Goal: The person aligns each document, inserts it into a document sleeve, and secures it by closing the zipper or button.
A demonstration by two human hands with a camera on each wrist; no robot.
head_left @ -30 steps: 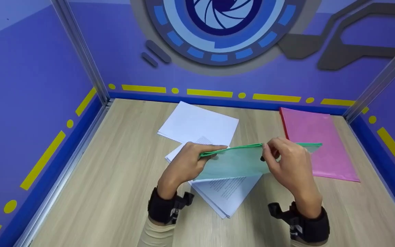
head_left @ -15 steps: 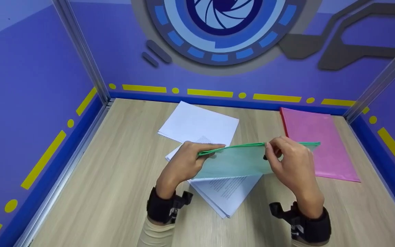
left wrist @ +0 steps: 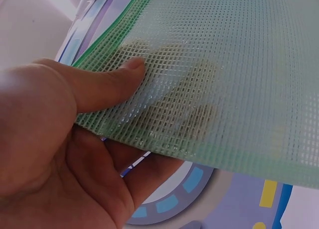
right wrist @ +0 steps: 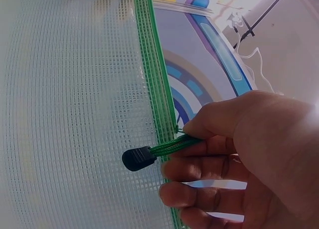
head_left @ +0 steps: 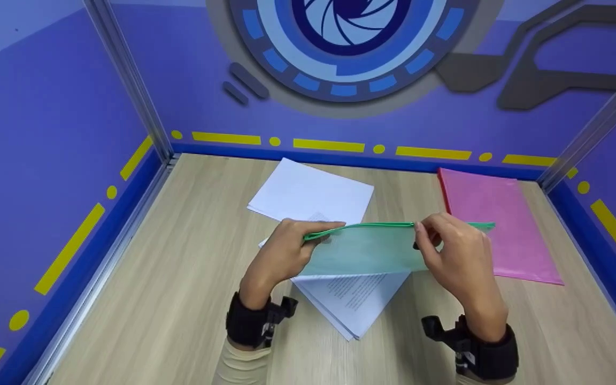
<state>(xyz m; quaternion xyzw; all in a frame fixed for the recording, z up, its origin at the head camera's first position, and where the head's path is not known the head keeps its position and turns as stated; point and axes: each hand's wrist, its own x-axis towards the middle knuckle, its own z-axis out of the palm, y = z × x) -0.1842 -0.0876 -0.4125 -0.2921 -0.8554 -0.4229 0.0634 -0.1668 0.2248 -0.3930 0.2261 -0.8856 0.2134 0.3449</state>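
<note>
We hold a green mesh zipper pouch (head_left: 364,248) up off the wooden table (head_left: 179,278), between both hands above a stack of printed sheets (head_left: 351,302). Our left hand (head_left: 281,256) pinches its left end, thumb on the near face and fingers behind the mesh; our right hand (head_left: 455,256) pinches the zipper's green cord pull (right wrist: 167,147) with its black tab (right wrist: 138,158). We judge the pouch light, limp and a little slick, best gripped along its stiffer zipper edge. A white sheet (head_left: 313,192) lies behind and a pink folder (head_left: 495,224) to the right, near but not blocking us
</note>
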